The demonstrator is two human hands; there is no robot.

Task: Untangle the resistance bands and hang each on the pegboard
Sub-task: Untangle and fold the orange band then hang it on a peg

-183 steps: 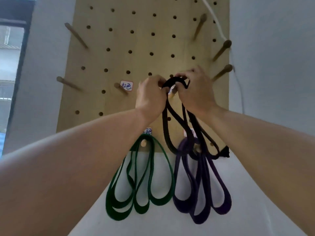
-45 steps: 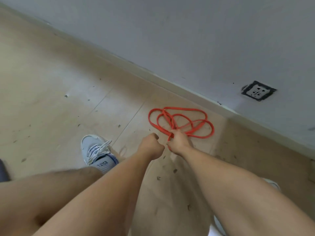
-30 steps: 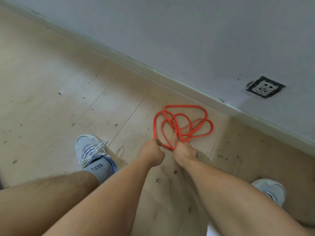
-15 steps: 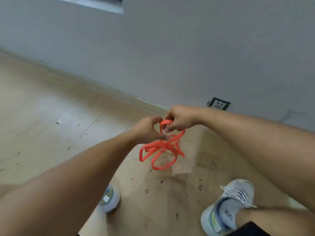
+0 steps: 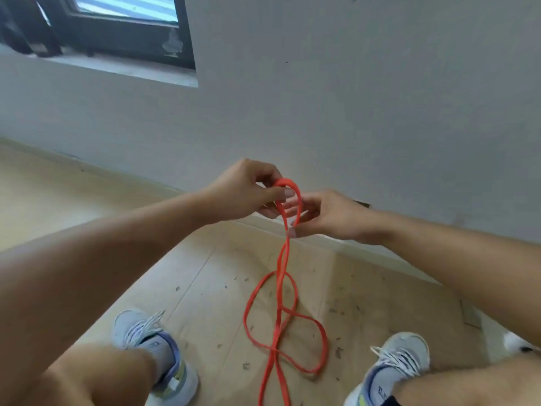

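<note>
A thin orange-red resistance band (image 5: 281,291) hangs in front of me, twisted into crossing loops that reach down past the bottom edge of the view. My left hand (image 5: 244,190) pinches the top bend of the band between thumb and fingers. My right hand (image 5: 328,215) sits just to the right and slightly lower, its thumb and fingertips closed on the strands where they cross below the top loop. The pegboard is out of view.
A grey wall (image 5: 366,98) with a pale baseboard runs behind my hands. A dark window frame (image 5: 123,33) is at the upper left. Below is a dusty wooden floor (image 5: 210,288), with my two white sneakers (image 5: 152,347) on either side of the band.
The band was picked up off the floor with both hands and raised. It has dropped from a bunched tangle into long hanging loops, and my view has tilted up toward the wall.
</note>
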